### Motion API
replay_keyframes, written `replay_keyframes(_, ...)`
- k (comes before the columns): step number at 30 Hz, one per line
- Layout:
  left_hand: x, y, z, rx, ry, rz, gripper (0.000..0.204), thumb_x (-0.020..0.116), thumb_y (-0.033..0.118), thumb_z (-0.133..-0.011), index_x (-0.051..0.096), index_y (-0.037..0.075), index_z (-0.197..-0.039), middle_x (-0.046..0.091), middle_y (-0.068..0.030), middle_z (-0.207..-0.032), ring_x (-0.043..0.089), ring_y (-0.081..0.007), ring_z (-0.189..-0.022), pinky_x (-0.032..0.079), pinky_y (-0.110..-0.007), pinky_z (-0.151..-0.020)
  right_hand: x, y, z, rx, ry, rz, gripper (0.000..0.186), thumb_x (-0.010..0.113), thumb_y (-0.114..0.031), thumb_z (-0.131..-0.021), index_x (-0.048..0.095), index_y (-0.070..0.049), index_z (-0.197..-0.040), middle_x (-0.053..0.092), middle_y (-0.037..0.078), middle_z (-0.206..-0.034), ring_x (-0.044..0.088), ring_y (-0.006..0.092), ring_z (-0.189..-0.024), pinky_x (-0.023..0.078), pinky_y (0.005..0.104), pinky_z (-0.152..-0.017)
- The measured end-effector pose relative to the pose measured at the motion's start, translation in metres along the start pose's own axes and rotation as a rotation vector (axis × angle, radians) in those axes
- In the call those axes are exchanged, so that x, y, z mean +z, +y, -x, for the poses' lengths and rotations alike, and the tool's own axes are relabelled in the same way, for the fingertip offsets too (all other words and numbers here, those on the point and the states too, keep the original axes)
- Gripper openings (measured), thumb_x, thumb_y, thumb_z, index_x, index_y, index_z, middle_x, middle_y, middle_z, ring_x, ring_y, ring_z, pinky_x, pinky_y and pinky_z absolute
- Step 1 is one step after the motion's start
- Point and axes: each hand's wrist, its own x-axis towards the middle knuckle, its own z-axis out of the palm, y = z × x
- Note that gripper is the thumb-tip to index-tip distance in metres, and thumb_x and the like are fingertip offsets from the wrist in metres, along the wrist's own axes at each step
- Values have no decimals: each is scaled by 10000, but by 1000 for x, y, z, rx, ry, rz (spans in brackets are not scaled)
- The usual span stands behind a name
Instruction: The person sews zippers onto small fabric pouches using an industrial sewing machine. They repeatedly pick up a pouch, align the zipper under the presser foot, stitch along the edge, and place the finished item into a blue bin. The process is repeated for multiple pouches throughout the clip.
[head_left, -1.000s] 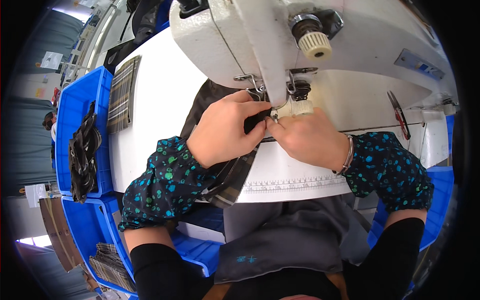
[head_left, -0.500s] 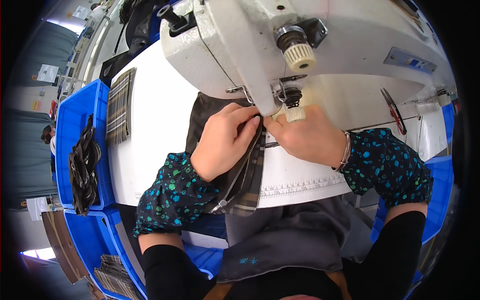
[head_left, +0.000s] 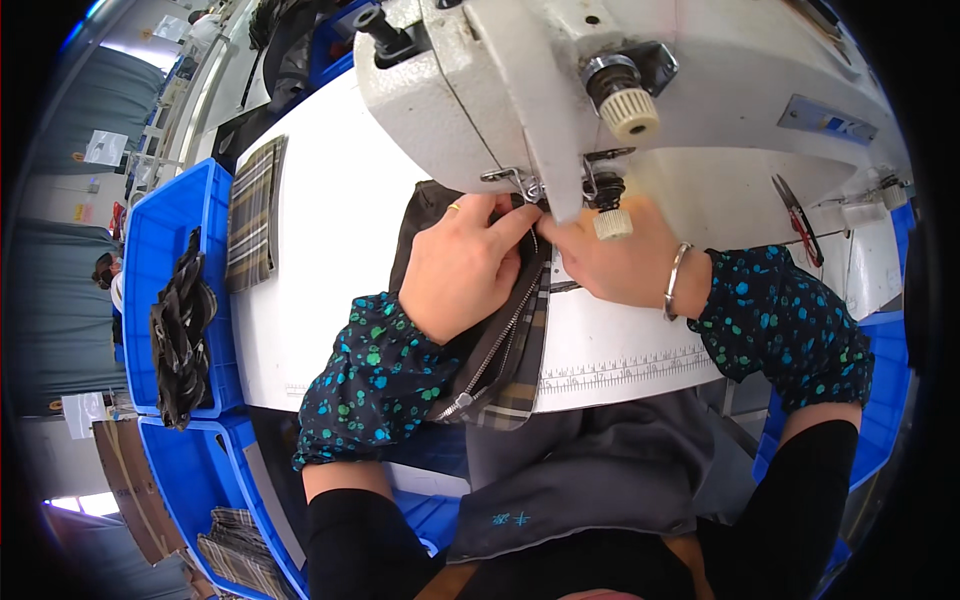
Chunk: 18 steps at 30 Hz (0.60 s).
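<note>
A dark fabric piece with a plaid panel (head_left: 513, 398) and a metal zipper (head_left: 503, 348) lies under the head of a white sewing machine (head_left: 530, 110). My left hand (head_left: 462, 268) rests on the dark cloth (head_left: 428, 205), its bent fingers gripping the piece beside the needle area. Close to it on the right, my right hand (head_left: 622, 258) has its fingers curled at the zipper's far end, partly behind the machine's cream knob (head_left: 612, 224). What its fingertips hold is hidden. Near the table's front edge hangs the zipper's slider end (head_left: 462, 401).
Red-handled scissors (head_left: 800, 222) lie to the right on the machine bed. Plaid pieces (head_left: 256, 215) sit at the table's left edge. Beyond are blue bins (head_left: 145, 310) holding dark strips (head_left: 182, 335) and folded plaid cloth (head_left: 240, 555). A ruler strip (head_left: 620, 372) runs along the front edge.
The whole view has shifted, so the machine and table sit farther right in the picture. My left fingers have changed position on the cloth, bending closer to the needle area.
</note>
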Motion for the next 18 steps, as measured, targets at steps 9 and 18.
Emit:
replay_keyframes(9,-23,-28,1,54,178,-23,17,675,81,-684,661,72,-689,580,-110,-875,573,-340,-816,476,-435,-702,-8,-22,12,-444,-20,-331,122,651,-202,-773,584,-102,-754,513,29,-809,614,171,-599,500,338,-460)
replay_keyframes(18,-40,30,11,97,-24,-256,286,834,169,-690,737,94,-949,629,-70,-1085,593,-292,-1084,464,-459,-908,-12,-34,13,-473,397,-73,125,672,-195,-685,590,-103,-667,487,4,-711,538,110,-543,441,267,-446)
